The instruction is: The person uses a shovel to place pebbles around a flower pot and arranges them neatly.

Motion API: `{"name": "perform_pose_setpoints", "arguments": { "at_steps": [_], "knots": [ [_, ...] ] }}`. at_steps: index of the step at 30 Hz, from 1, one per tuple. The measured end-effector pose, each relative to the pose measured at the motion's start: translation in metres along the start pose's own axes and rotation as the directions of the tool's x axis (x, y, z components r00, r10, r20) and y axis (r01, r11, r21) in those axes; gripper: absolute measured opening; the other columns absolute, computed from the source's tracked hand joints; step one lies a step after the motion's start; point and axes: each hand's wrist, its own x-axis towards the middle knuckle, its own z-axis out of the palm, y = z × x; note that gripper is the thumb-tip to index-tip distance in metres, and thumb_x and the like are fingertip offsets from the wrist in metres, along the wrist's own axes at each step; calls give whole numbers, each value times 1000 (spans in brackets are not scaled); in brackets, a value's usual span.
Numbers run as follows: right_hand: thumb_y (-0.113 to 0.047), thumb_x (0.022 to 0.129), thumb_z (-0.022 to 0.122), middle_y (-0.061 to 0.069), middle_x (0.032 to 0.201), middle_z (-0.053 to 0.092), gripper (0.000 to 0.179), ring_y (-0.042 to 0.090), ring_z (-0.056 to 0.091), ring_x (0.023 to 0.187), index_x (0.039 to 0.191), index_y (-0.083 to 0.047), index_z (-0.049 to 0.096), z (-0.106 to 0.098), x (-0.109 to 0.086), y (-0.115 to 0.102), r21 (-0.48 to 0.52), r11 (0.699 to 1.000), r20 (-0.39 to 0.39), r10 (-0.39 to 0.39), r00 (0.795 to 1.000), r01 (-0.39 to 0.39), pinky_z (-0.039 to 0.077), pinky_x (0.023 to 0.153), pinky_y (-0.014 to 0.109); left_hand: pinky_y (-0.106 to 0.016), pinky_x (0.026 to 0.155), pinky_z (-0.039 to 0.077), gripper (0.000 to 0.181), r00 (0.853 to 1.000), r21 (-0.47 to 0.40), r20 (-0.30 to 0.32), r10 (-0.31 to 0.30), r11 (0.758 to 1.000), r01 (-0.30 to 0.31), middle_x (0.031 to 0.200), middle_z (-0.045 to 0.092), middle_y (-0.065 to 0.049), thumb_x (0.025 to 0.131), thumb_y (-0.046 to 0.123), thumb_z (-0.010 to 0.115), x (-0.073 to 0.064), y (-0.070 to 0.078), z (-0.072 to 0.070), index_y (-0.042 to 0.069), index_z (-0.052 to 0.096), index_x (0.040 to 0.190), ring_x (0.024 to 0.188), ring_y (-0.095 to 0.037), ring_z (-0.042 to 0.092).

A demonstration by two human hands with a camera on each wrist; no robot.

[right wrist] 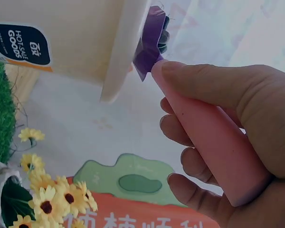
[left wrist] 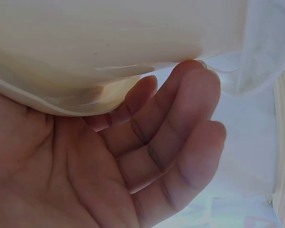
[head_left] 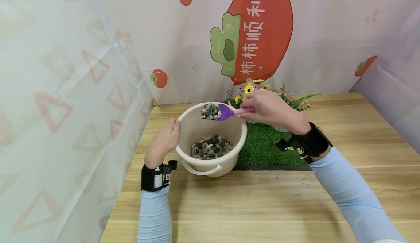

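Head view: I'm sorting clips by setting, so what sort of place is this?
Probably a staged indoor tabletop setup: a creased, fruit-printed backdrop rises behind the wooden table, which bears a mat of artificial-looking grass.

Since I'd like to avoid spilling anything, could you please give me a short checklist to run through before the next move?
1. Right hand gripping the shovel by its handle: ok.
2. Stones lying on the shovel: ok, a small heap.
3. Bucket standing upright: ok.
4. Left hand holding the bucket at its rim: ok.
5. Shovel clear of the rim: cannot tell; they overlap in the head view.
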Motion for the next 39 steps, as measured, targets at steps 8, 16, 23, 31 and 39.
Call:
{"name": "perform_pose_setpoints", "arguments": {
  "at_steps": [8,16,23,31,39],
  "knots": [
    [-27,86,77,-2,75,56,13,15,46,72,81,-18,68,-5,-7,8,-45,997,5,55,998,-55,35,66,30,-44,80,50,48,1000,16,15,-19,1000,18,107,63,-17,106,36,21,0,0,-2,5,51,126,99,-32,64],
    [-25,85,77,-2,76,54,10,12,45,72,86,-17,71,-10,-15,14,-70,994,-28,86,996,-87,36,66,29,-44,80,49,47,1000,18,12,-19,1000,19,106,63,-17,106,36,21,-1,0,-1,5,51,126,99,-32,64],
    [-26,87,75,0,76,57,12,14,46,70,91,-14,74,-12,-23,23,-49,982,-28,179,984,-180,36,66,31,-42,77,48,46,999,20,24,-21,1000,21,107,63,-17,106,36,21,-1,1,-2,6,50,128,98,-32,64],
    [-25,87,75,0,78,60,12,14,47,70,92,-14,76,-8,-34,33,-10,978,-89,206,975,-207,35,66,31,-42,78,48,48,999,13,25,-22,1000,22,107,63,-17,106,36,20,-1,0,-2,6,50,128,98,-32,63],
    [-27,89,73,-1,77,60,13,13,48,71,92,-14,76,0,-41,44,24,971,-106,239,965,-238,38,68,31,-40,76,48,44,1000,1,25,-14,1000,14,103,63,-16,106,34,22,0,-1,-2,6,52,122,95,-30,64]
  ]
}}
